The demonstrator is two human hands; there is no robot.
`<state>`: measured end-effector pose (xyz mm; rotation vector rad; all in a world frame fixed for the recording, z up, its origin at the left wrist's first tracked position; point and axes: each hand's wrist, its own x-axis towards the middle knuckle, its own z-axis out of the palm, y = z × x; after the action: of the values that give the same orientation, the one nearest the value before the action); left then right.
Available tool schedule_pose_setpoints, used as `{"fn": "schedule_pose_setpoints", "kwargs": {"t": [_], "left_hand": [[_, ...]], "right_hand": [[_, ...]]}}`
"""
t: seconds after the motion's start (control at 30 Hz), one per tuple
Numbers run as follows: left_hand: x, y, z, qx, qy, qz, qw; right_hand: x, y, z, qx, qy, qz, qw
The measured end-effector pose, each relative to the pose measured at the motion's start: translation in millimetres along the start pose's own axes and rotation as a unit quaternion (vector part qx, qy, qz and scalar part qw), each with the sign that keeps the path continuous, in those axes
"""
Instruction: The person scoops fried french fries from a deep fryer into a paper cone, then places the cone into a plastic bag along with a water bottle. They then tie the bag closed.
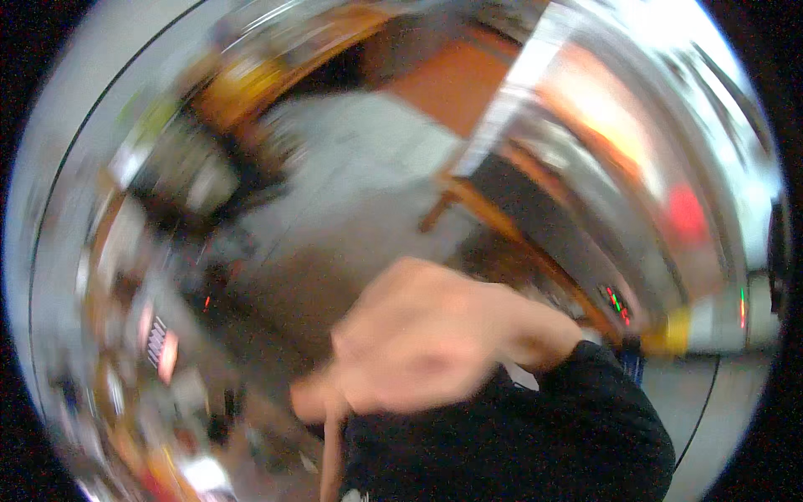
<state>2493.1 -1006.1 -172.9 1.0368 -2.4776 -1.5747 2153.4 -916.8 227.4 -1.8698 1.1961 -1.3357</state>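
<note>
Strong motion blur covers the whole view. My right hand (426,339) is raised close to the camera, reaching leftward from a black sleeve (621,408). Its back and wrist face me, and the fingers are folded or turned away. Whether anything lies within them cannot be made out. A small white patch (522,378) shows below the wrist. Under the knuckles is a skin-coloured shape (307,398), with a thin pale strip (332,458) running down from it. I cannot tell whether that shape belongs to my left hand.
A wood-edged table (527,232) with a dark top extends along the right. Grey floor (370,144) lies ahead, beside an orange-brown panel (452,81). Blurred clutter crowds the left, including a yellow object (244,85) on the upper left.
</note>
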Motion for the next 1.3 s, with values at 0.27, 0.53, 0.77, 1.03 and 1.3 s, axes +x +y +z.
{"fn": "schedule_pose_setpoints", "kwargs": {"t": [0.27, 0.53, 0.77, 1.03, 1.3], "left_hand": [[119.3, 44.4, 29.8, 0.104, -0.149, 0.088, 0.979], [178.6, 238.9, 137.3, -0.104, -0.260, 0.126, 0.952], [218.7, 381.4, 264.7, -0.101, -0.189, 0.250, 0.944], [295.1, 549.2, 322.0, 0.020, 0.069, 0.509, 0.858], [418.7, 692.2, 359.2, 0.234, 0.025, 0.557, 0.796]], "right_hand": [[-375.2, 14.8, -89.3, -0.405, 0.611, 0.394, 0.554], [-539.8, -10.9, -191.4, -0.579, 0.450, 0.480, 0.482], [-527.5, 25.9, -269.5, -0.560, 0.405, 0.527, 0.494], [-461.5, -113.5, -245.7, -0.600, 0.309, 0.476, 0.564], [-410.1, -225.3, -331.9, -0.633, 0.415, 0.294, 0.584]]}}
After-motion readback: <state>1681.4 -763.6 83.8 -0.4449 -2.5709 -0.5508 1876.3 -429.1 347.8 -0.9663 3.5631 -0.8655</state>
